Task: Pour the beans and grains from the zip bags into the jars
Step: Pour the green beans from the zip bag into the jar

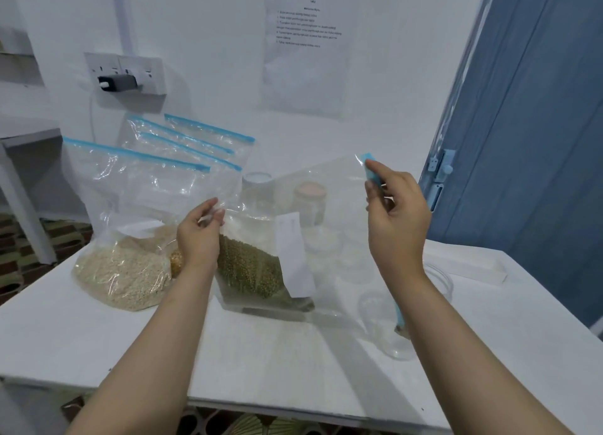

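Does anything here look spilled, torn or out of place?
Nothing stands out. The left hand and right hand hold the green bean bag tilted over the table; no loose beans show.

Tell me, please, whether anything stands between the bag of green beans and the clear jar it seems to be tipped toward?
Nothing visible does. Both hands hold the green bean bag tilted, and its blue zip edge already hangs at the open clear jar near the right forearm. Whether the zip is open there, I cannot tell.
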Demonstrator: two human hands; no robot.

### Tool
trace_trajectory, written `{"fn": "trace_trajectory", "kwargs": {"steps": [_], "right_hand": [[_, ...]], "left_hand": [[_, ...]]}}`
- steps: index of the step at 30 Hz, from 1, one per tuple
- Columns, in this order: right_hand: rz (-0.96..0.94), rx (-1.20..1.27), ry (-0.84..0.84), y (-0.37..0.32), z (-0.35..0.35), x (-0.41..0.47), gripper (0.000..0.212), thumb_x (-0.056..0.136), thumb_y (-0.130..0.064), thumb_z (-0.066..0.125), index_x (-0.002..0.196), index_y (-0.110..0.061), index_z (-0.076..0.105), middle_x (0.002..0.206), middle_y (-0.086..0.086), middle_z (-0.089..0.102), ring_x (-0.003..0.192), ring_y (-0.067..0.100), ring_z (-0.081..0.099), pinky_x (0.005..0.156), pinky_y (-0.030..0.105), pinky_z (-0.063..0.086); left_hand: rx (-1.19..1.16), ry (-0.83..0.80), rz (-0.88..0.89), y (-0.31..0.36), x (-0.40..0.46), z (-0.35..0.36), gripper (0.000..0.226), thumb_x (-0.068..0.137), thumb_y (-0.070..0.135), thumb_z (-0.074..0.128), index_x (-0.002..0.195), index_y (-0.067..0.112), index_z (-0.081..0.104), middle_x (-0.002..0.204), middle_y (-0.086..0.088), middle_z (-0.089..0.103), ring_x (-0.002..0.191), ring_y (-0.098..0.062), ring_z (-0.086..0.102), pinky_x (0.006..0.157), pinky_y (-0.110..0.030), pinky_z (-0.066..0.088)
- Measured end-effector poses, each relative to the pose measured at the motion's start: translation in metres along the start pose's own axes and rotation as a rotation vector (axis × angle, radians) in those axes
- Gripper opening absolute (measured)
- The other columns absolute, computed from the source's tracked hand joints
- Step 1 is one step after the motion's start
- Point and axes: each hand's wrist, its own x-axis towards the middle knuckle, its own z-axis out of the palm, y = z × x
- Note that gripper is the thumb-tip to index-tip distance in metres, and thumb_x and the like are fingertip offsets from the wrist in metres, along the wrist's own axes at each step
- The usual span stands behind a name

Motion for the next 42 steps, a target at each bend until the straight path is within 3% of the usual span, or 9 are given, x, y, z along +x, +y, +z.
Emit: {"fn": "trace_trajectory", "kwargs": {"steps": [5,10,19,21,25,32,39,42], "right_hand": [[-0.030,-0.001,0.043,-0.006,0.007,0.019,0.033,0.097,-0.001,0.057,0.125,-0.016,0.067,0.099,0.000,0.061,0.084,0.008,0.059,0.075,0.028,0.052],[-0.026,0.005,0.071,-0.005,0.013,0.038,0.032,0.099,-0.006,0.055,0.127,-0.019,0.066,0.099,-0.010,0.061,0.086,0.007,0.058,0.079,0.031,0.052],[0.004,-0.021,0.168,-0.001,0.016,0.070,0.032,0.100,-0.007,0.055,0.127,-0.020,0.066,0.094,-0.010,0.058,0.083,0.013,0.056,0.080,0.038,0.053],[-0.003,-0.050,0.198,0.000,0.012,0.077,0.032,0.099,-0.008,0.055,0.127,-0.019,0.066,0.092,-0.014,0.055,0.082,0.013,0.056,0.080,0.035,0.053],[0.010,-0.104,0.264,0.006,-0.004,0.079,0.032,0.098,-0.008,0.056,0.126,-0.021,0.065,0.093,-0.016,0.052,0.080,-0.004,0.051,0.079,0.016,0.045],[0.023,-0.138,0.319,0.014,-0.030,0.083,0.031,0.099,-0.012,0.055,0.121,-0.032,0.063,0.096,-0.018,0.054,0.086,0.000,0.053,0.080,0.020,0.045],[0.055,-0.069,0.309,0.032,-0.047,0.090,0.030,0.099,-0.013,0.057,0.126,-0.023,0.065,0.104,-0.016,0.058,0.089,0.005,0.056,0.082,0.021,0.046],[0.075,-0.021,0.288,0.039,-0.053,0.092,0.030,0.100,-0.013,0.058,0.127,-0.022,0.064,0.109,-0.007,0.061,0.088,0.006,0.057,0.081,0.020,0.047]], "left_hand": [[-0.020,0.035,0.037,0.022,0.017,0.011,0.027,0.093,0.012,0.068,0.119,0.019,0.069,0.078,0.007,0.065,0.069,0.001,0.059,0.078,-0.019,0.048],[0.004,0.000,0.158,0.055,0.036,0.026,0.027,0.093,0.013,0.068,0.120,0.017,0.069,0.078,0.000,0.064,0.060,0.006,0.053,0.071,-0.008,0.044],[-0.086,-0.043,0.231,0.100,0.075,0.055,0.023,0.092,0.011,0.068,0.113,0.019,0.070,0.079,0.010,0.065,0.073,-0.006,0.060,0.082,-0.015,0.049],[-0.121,-0.057,0.234,0.104,0.079,0.062,0.024,0.091,0.009,0.068,0.113,0.018,0.070,0.086,0.006,0.068,0.069,-0.002,0.060,0.078,-0.013,0.047],[-0.154,-0.091,0.237,0.109,0.077,0.082,0.024,0.091,0.008,0.067,0.113,0.018,0.069,0.093,-0.002,0.069,0.063,0.004,0.059,0.075,-0.014,0.048],[-0.206,-0.132,0.197,0.114,0.065,0.116,0.025,0.091,0.008,0.067,0.114,0.017,0.070,0.096,0.002,0.071,0.062,0.003,0.060,0.077,-0.016,0.051],[-0.252,-0.126,0.198,0.122,0.055,0.145,0.025,0.092,0.009,0.068,0.115,0.015,0.070,0.103,0.001,0.071,0.059,0.006,0.058,0.073,-0.012,0.047],[-0.248,-0.131,0.191,0.123,0.053,0.155,0.025,0.092,0.010,0.068,0.116,0.014,0.071,0.102,0.002,0.071,0.058,0.006,0.058,0.072,-0.012,0.047]]}}
